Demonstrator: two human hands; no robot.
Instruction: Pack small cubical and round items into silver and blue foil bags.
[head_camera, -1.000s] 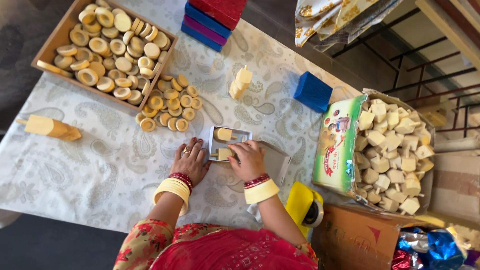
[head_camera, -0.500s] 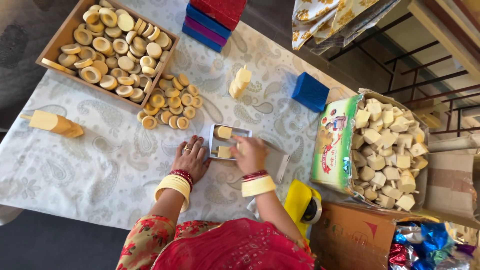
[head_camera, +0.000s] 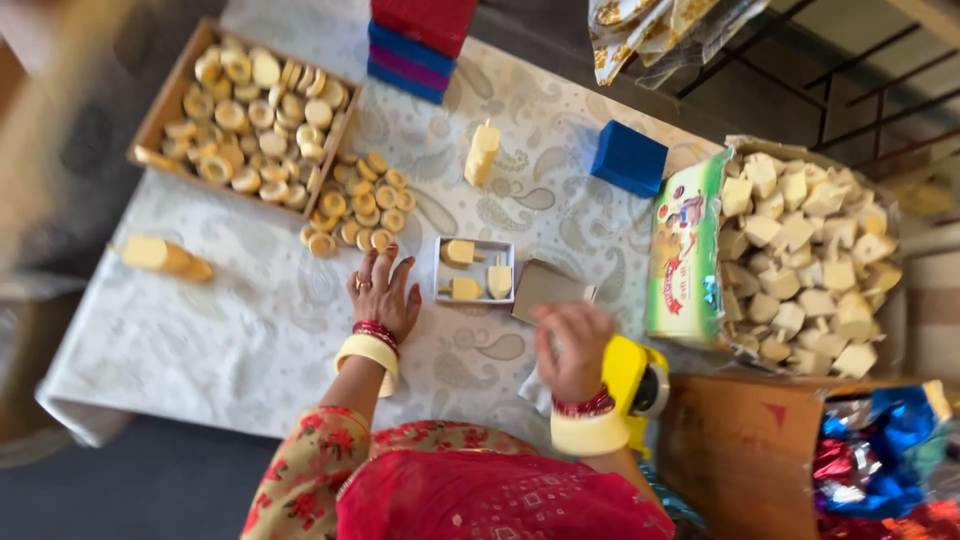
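Note:
A small grey open box (head_camera: 440, 292) lies on the patterned cloth and holds three pale wooden pieces (head_camera: 462, 252). My left hand (head_camera: 382, 292) rests flat on the cloth just left of the box, fingers spread and holding nothing. My right hand (head_camera: 570, 345) is blurred, with curled fingers, below a grey box lid (head_camera: 548, 288) and beside a yellow tape dispenser (head_camera: 632, 375). Whether it holds anything is unclear.
A wooden tray (head_camera: 165, 100) of round pale rings sits far left, with loose rings (head_camera: 360, 205) beside it. A carton (head_camera: 685, 255) of pale blocks stands at the right. A blue box (head_camera: 628, 158), stacked coloured boxes (head_camera: 415, 40) and single wooden pieces (head_camera: 482, 152) also lie about.
My right hand has pulled back from the small box toward my body and the tape dispenser. My left hand has slid slightly left. The box now shows three pieces.

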